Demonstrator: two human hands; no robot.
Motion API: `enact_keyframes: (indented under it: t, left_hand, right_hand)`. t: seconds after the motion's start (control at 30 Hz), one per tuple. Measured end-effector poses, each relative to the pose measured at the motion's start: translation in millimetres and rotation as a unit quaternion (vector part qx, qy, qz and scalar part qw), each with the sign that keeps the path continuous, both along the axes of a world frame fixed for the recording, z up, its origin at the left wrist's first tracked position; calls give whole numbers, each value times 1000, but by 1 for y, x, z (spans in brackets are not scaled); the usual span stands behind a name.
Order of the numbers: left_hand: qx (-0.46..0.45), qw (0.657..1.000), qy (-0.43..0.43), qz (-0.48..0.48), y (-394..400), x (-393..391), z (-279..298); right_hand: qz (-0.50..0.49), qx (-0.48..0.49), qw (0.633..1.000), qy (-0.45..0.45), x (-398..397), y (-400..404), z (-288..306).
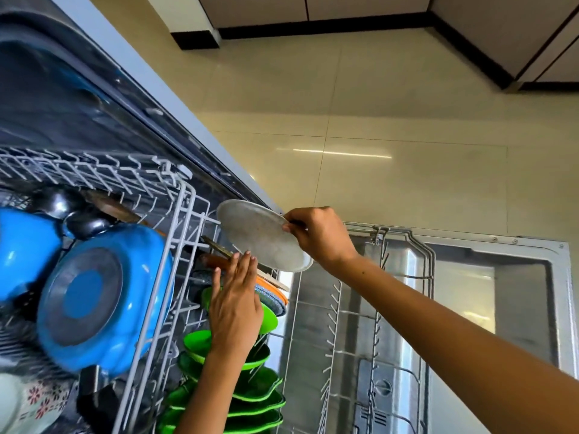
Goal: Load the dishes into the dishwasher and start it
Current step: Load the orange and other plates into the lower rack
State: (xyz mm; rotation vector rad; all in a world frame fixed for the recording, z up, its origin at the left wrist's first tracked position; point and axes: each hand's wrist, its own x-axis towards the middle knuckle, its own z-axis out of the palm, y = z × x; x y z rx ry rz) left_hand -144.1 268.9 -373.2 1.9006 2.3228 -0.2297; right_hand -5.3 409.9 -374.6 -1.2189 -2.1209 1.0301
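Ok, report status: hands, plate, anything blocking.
Right hand pinches steel plate over the lower rack. Left hand flat on the green plates, fingers straight. Slots near it crowded; the right part of the rack is free.

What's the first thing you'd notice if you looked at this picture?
Probably the right hand pinching a round grey metal plate by its rim, above the lower rack. Next, the bright green plates standing in a row there, and the big blue pot upside down at left.
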Motion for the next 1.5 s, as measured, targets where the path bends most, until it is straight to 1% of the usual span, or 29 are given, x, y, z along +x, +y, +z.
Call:
enact_keyframes:
  t: [0.27,0.47,0.6,0.7,0.8,0.9,0.97,1.0,1.07,1.13,1.2,1.3,1.37,1.43,1.5]
  left_hand:
    - [-8,1000,-11,-1,-2,0,0]
    - [-9,1000,-19,-1,-2,1,1]
    - [-9,1000,-21,-2,-2,-1,1]
    - [-5,1000,-30,-2,-1,-1,0]
    - [0,999,-39,-2,-1,-2,-1]
    - [3,999,-41,0,0,-1,-2]
    - [0,999,-41,5,0,-1,-2]
    - [1,999,-43,5,1,1,-2]
    - [-3,999,-45,2,5,0,-2]
    - [-14,999,-46,-6,8,-1,-2]
    - [-25,998,-48,-17,13,-2,0]
    - [-33,998,-55,-22,19,-2,2]
    - [-31,997,-62,-30,26,-2,0]
    - [-17,997,-71,-25,23,2,3]
    - [11,996,-83,-13,13,15,10]
  right_hand:
    - [33,-56,997,-43,-22,-3,-26]
    - [73,-96,987,-102,-41,-15,-43]
    - [32,-88,989,-117,-56,-17,-48]
    - [35,-78,986,-144,-63,-21,-50]
    - [45,-101,984,-138,-63,-17,-54]
    - [84,-171,970,-149,-56,-4,-61]
    - [101,-193,964,-152,-52,1,-66]
    - [105,-194,964,-150,-50,3,-65]
    - [107,-207,965,-118,-48,4,-61]
    - [84,-259,960,-62,-43,4,-54]
    - [47,-290,955,-38,-36,1,-50]
    - [-61,-293,954,-36,-19,-9,-51]
    - [-135,-293,946,-12,-4,-19,-48]
    - [-148,-287,946,13,9,-35,-36]
    - [-131,-277,951,36,28,-59,-24]
